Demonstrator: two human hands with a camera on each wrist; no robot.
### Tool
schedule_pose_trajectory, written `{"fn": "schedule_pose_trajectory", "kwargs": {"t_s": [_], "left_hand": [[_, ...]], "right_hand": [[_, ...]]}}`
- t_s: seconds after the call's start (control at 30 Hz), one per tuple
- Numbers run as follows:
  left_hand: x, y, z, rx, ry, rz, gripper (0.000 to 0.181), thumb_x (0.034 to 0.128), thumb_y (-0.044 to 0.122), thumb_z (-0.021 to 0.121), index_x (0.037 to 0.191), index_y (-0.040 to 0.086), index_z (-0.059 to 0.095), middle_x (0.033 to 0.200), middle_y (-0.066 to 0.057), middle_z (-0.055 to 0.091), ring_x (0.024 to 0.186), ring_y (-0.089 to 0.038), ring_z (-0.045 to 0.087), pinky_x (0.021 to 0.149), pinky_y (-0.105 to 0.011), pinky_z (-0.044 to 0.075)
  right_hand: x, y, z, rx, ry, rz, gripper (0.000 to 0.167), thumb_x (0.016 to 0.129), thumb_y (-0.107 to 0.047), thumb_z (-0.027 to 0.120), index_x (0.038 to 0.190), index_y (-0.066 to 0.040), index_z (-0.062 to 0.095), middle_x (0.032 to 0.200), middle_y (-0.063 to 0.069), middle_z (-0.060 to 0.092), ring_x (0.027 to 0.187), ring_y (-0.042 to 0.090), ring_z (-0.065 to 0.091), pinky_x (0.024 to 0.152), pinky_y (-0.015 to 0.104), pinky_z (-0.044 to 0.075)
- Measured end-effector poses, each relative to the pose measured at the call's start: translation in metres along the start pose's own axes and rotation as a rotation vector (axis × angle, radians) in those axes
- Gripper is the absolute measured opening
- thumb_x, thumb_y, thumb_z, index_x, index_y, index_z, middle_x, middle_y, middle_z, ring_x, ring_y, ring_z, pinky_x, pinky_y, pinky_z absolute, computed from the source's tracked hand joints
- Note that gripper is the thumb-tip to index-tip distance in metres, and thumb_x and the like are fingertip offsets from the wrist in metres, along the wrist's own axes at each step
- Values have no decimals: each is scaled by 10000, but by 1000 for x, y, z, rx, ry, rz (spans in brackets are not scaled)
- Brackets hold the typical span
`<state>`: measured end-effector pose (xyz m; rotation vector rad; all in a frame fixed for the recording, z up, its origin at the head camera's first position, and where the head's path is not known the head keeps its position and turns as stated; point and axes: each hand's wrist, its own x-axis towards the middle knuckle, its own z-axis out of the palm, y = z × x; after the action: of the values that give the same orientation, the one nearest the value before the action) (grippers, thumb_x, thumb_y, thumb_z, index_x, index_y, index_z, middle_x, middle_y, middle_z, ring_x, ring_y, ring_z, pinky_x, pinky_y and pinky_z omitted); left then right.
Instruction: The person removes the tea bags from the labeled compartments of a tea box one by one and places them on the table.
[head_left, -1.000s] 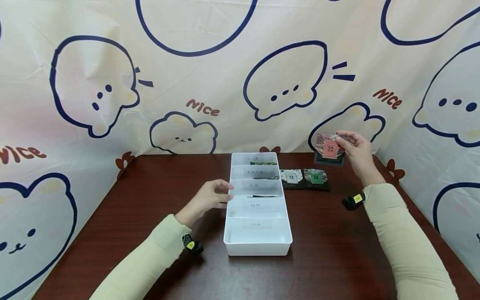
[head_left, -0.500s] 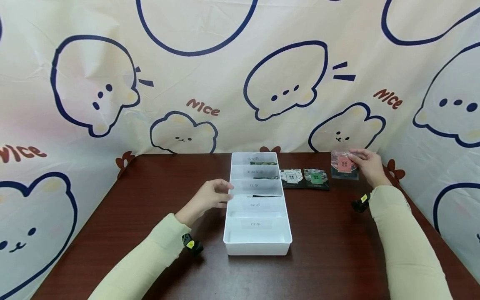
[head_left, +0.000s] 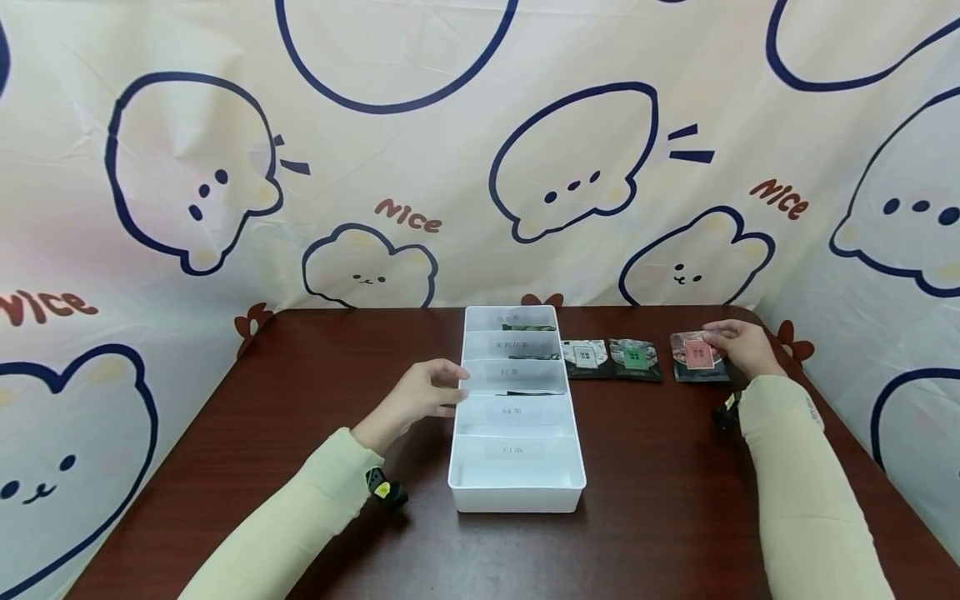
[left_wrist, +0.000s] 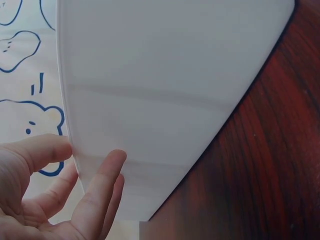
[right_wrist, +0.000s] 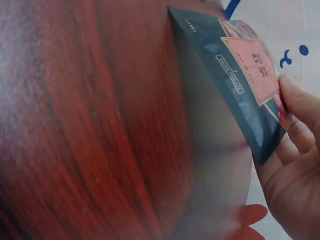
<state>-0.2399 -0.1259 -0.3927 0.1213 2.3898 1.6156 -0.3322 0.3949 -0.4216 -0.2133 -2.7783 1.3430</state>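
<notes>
A pink-labelled tea sachet [head_left: 697,371] is at the back right of the table. My right hand [head_left: 744,346] pinches its edge between thumb and fingers. In the right wrist view this sachet [right_wrist: 225,75] tilts over the wood. A long white divided box [head_left: 517,498] stands mid-table with labelled compartments. My left hand [head_left: 416,392] rests against its left side, and the left wrist view shows those fingertips [left_wrist: 117,157] on the outer wall [left_wrist: 165,60]. Thin dark packet edges show in the three farther compartments; the two nearer ones show white floors.
A white-labelled sachet [head_left: 585,358] and a green-labelled sachet [head_left: 636,360] lie side by side just right of the box. A patterned cloth [head_left: 465,167] hangs behind and beside the brown table [head_left: 645,533].
My right hand has brought the pink-labelled sachet down and slightly right, from raised near the cloth to the table beside the green-labelled one. The left hand and the box stay put.
</notes>
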Motion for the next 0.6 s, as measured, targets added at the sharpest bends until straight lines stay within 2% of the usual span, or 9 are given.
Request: {"fn": "schedule_pose_trajectory", "kwargs": {"t_s": [0.17, 0.43, 0.6], "left_hand": [[2, -2, 0, 0, -7, 3, 317, 854, 53, 713, 1156, 21, 622, 1193, -197, 597, 877, -246, 662, 770, -401, 600], [2, -1, 0, 5, 4, -1, 303, 845, 51, 722, 1134, 34, 634, 1145, -164, 616, 859, -228, 655, 757, -393, 604], [1, 0, 0, -1, 11, -2, 300, 837, 35, 721, 1125, 24, 637, 1117, -157, 623, 840, -214, 651, 746, -394, 605]], "right_hand": [[-1, -2, 4, -78, 1, -3, 433, 985, -310, 553, 1235, 43, 582, 922, 58, 694, 725, 86, 587, 633, 232, 492], [-2, -1, 10, -158, -20, 29, 433, 986, -313, 549, 1228, 44, 583, 1129, 281, 619, 815, 246, 617, 688, 334, 490], [-1, 0, 13, -178, -26, 15, 409, 977, -288, 565, 1215, 44, 589, 1144, 297, 601, 844, 290, 623, 707, 377, 505]]}}
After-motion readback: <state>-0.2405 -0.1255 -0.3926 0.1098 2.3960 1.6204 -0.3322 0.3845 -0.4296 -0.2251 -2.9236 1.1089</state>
